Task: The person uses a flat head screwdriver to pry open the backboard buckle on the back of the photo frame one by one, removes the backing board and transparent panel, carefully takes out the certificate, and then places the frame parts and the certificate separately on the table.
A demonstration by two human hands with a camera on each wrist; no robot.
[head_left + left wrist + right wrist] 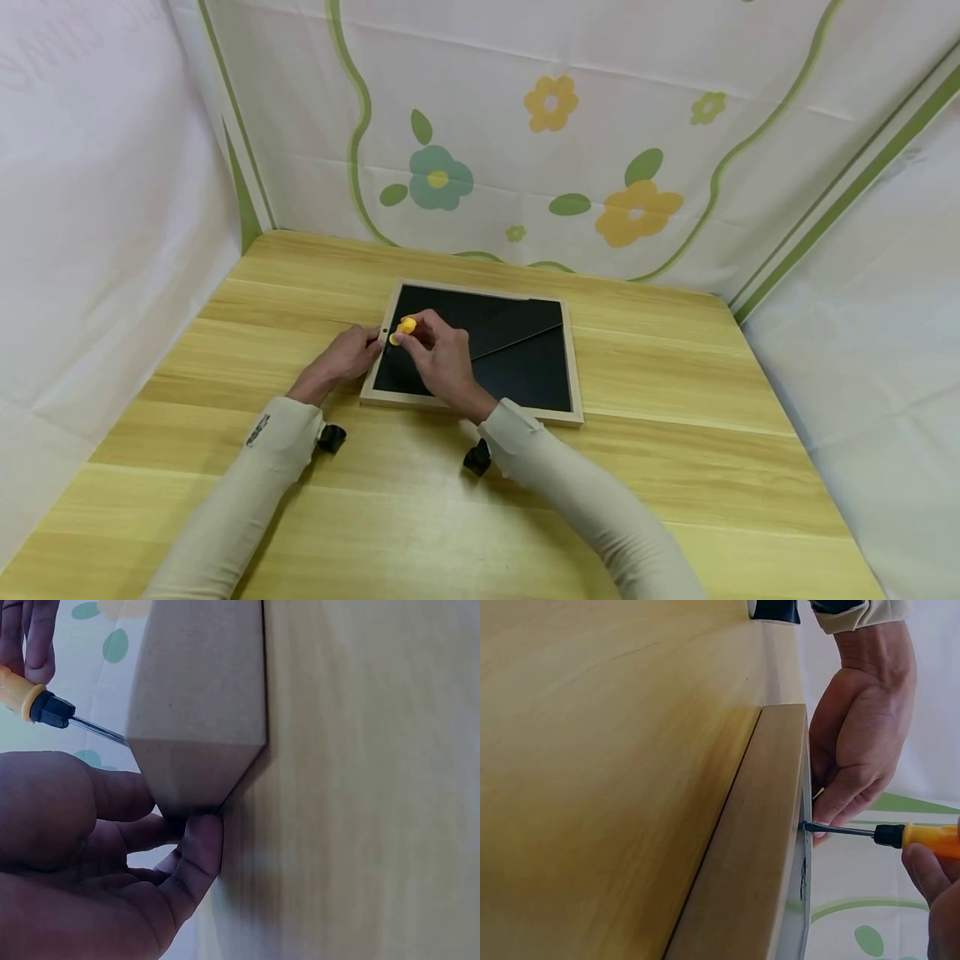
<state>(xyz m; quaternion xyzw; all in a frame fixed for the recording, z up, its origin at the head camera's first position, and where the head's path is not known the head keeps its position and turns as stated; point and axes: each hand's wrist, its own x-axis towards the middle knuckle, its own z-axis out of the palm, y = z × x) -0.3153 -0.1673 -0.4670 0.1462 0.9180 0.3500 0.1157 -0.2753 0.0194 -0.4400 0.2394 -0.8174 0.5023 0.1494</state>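
Note:
A wooden frame point(576, 375) with a black panel point(521, 379) lies flat on the table. My right hand point(446, 358) pinches the yellow handle of a screwdriver point(407, 326) over the frame's left side. In the right wrist view, the metal shaft point(844, 830) runs level to a small dark fitting point(804, 826) at the frame's top edge. My left hand point(351, 353) grips the left rim from outside. Seen from the left wrist, its thumb and fingers point(199, 851) close around the frame's corner, partly hidden behind the wood.
The light wooden table point(660, 467) extends around the frame. White cloth walls point(487, 100) with flower prints stand behind and at both sides. A black device point(332, 438) sits at the left cuff, another point(477, 458) at the right, both close above the tabletop.

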